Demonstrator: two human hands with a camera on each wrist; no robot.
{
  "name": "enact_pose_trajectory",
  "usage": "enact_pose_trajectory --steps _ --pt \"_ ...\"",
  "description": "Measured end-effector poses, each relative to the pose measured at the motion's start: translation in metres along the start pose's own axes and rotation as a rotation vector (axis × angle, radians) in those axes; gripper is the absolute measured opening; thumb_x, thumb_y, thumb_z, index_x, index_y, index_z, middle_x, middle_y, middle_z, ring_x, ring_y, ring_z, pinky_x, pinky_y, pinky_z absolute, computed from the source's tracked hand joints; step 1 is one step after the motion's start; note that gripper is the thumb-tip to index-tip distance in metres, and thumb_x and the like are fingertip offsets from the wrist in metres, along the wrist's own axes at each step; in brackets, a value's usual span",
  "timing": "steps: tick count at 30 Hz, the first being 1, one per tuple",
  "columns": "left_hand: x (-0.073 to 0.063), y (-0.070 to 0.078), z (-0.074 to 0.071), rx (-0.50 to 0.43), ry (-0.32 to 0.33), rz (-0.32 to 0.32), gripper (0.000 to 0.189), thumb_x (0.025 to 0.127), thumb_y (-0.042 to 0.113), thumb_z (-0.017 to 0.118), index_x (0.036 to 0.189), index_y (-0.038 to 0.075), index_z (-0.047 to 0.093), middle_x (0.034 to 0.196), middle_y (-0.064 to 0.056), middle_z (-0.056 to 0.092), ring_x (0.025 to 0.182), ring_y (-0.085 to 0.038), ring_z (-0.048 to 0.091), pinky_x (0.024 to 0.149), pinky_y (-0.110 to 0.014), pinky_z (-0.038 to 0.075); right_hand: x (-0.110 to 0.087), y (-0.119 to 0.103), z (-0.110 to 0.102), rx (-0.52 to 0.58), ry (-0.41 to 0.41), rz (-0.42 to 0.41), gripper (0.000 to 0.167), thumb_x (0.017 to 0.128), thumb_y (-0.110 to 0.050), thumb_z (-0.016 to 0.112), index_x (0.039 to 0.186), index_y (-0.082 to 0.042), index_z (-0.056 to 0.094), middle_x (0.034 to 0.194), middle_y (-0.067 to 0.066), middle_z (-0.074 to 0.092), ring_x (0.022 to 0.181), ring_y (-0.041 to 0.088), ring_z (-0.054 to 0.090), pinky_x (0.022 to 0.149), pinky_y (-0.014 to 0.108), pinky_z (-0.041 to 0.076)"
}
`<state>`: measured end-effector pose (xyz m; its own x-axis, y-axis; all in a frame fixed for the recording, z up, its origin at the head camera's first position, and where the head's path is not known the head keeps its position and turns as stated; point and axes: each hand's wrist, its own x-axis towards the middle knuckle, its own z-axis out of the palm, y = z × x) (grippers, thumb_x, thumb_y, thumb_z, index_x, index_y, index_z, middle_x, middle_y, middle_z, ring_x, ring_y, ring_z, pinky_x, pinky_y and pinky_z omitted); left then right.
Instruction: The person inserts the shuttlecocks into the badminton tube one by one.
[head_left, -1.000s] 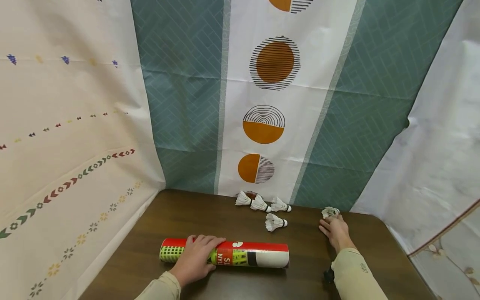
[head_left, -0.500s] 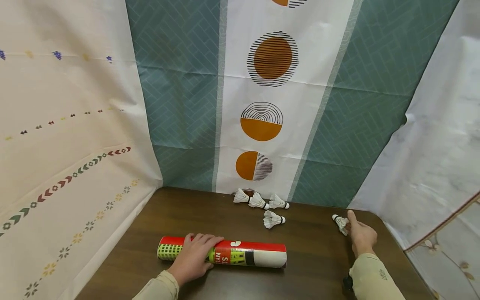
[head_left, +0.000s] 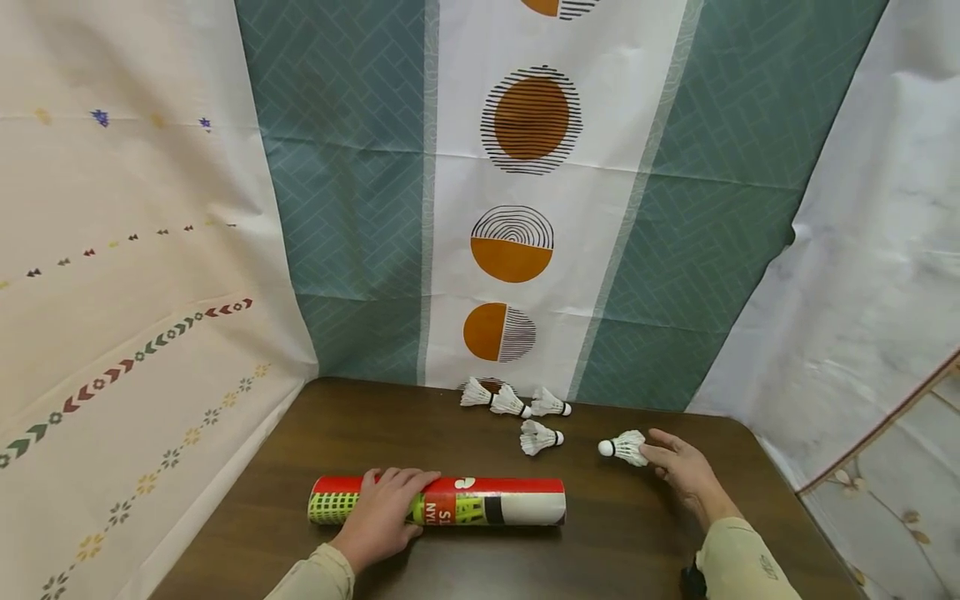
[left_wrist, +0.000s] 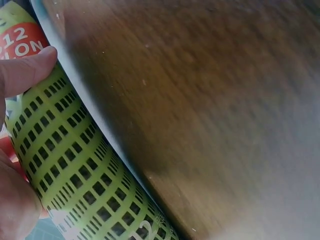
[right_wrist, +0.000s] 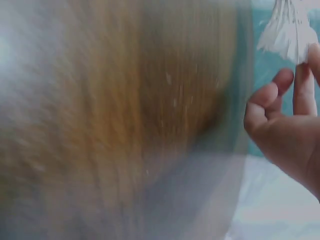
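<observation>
A long printed shuttlecock tube [head_left: 517,505], red on top with green and white parts, lies sideways on the table. My left hand [head_left: 381,515] grips it left of its middle; in the left wrist view the thumb [left_wrist: 37,67] lies along its green netted print. Off to the right, my right hand [head_left: 686,473] pinches a white shuttlecock [head_left: 624,447] by its feather edge, the cork pointing left. The right wrist view shows the feather skirt [right_wrist: 290,35] between thumb and forefinger, with the other fingers curled below; its cork is out of that view.
Several more shuttlecocks rest on the dark wooden table [head_left: 375,433]: one [head_left: 540,437] in front, and a row with a middle one [head_left: 510,402] near the back edge. A patterned cloth [head_left: 352,250] hangs behind, and pale cloths flank both sides.
My right hand has taken the shuttlecock from the far right, turned it so its cork points left, and brought it leftward. The left hand stays on the tube.
</observation>
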<state>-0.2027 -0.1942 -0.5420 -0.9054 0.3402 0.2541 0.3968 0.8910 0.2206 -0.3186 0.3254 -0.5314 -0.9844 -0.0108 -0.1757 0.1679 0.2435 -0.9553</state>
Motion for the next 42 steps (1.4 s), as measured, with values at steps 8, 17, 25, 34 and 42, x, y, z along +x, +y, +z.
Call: enact_pose_trajectory --steps 8,17,25,34,42 --pt "0.002 0.003 -0.003 -0.026 -0.004 -0.038 0.084 0.075 0.027 0.099 0.149 0.024 0.06 0.135 -0.002 0.07 0.123 -0.03 0.064 0.107 -0.073 0.041 -0.024 -0.017 0.037 0.097 -0.198 -0.061 0.074 0.105 -0.015 0.069 0.164 0.004 0.029 0.101 -0.014 0.077 0.087 0.003 0.066 0.083 0.026 0.053" --pt "0.001 0.001 -0.004 0.0 0.033 -0.038 0.083 0.074 0.029 0.099 0.148 0.024 0.061 0.134 0.001 0.071 0.124 -0.027 0.064 0.107 -0.071 0.042 -0.047 -0.021 0.063 0.153 -0.19 -0.06 0.069 0.103 -0.013 0.072 0.158 0.008 0.037 0.101 -0.01 0.078 0.088 0.004 0.069 0.084 0.026 0.055" --pt "0.001 0.005 -0.004 -0.058 0.024 -0.04 0.083 0.075 0.027 0.099 0.148 0.023 0.06 0.134 -0.001 0.07 0.123 -0.03 0.064 0.106 -0.073 0.041 -0.06 -0.018 0.068 0.154 -0.108 -0.034 0.068 0.101 -0.013 0.074 0.157 0.007 0.04 0.1 -0.008 0.079 0.087 0.005 0.07 0.084 0.027 0.056" --pt "0.003 0.013 -0.003 -0.074 0.019 -0.014 0.083 0.076 0.027 0.098 0.149 0.024 0.059 0.135 -0.001 0.07 0.122 -0.03 0.064 0.106 -0.074 0.041 -0.074 -0.013 0.087 0.187 -0.276 -0.023 0.059 0.104 -0.019 0.071 0.154 0.001 0.047 0.107 -0.01 0.078 0.091 0.005 0.066 0.083 0.025 0.053" --pt "0.004 0.019 -0.007 -0.085 0.031 -0.001 0.082 0.077 0.026 0.097 0.15 0.027 0.058 0.136 0.001 0.069 0.125 -0.027 0.063 0.107 -0.071 0.041 -0.078 -0.008 0.098 0.239 -0.385 -0.07 0.056 0.106 -0.018 0.069 0.153 0.002 0.047 0.109 -0.007 0.08 0.093 0.005 0.07 0.085 0.025 0.055"
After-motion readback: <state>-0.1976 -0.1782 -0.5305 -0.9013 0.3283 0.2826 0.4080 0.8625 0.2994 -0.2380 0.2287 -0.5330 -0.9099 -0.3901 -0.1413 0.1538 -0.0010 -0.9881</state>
